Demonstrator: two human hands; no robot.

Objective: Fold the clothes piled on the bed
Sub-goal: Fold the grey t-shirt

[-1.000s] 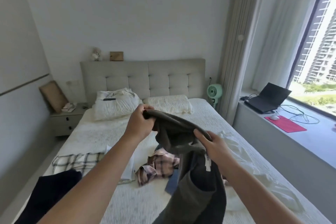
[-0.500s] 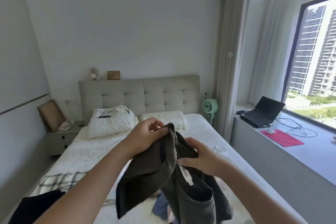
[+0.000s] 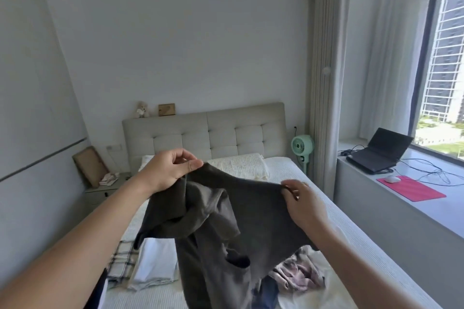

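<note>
A dark olive-grey garment (image 3: pixel 241 228) is held up in the middle of the frame, above the bed (image 3: pixel 351 246), and is stretched by its upper edge between both hands. One corner is pinched by the left hand (image 3: pixel 168 173), thumb against curled fingers, just left of centre; the opposite end of the edge is gripped by the right hand (image 3: pixel 301 200), right of centre, its fingers curled over the cloth. The rest of the garment hangs down in loose folds towards the lower centre, so it is judged to be only opened out, not yet folded. Some work appears to be done: a plaid piece (image 3: pixel 123 261) and a white piece (image 3: pixel 155 266) are laid flat and squared at the lower left of the frame. More is left: a crumpled pink plaid item (image 3: pixel 298 273), something blue (image 3: pixel 268 291) beneath it and white cloth (image 3: pixel 324 291) lie unsorted at the lower right. Compared with the frame half a second earlier, the hands have been drawn well apart, where they were close together with the fabric bunched between them; the top edge is now pulled nearly taut, and the white label that was visible near the right hand is no longer seen. The view has also been shifted, so that more of the lower bed is shown.
</note>
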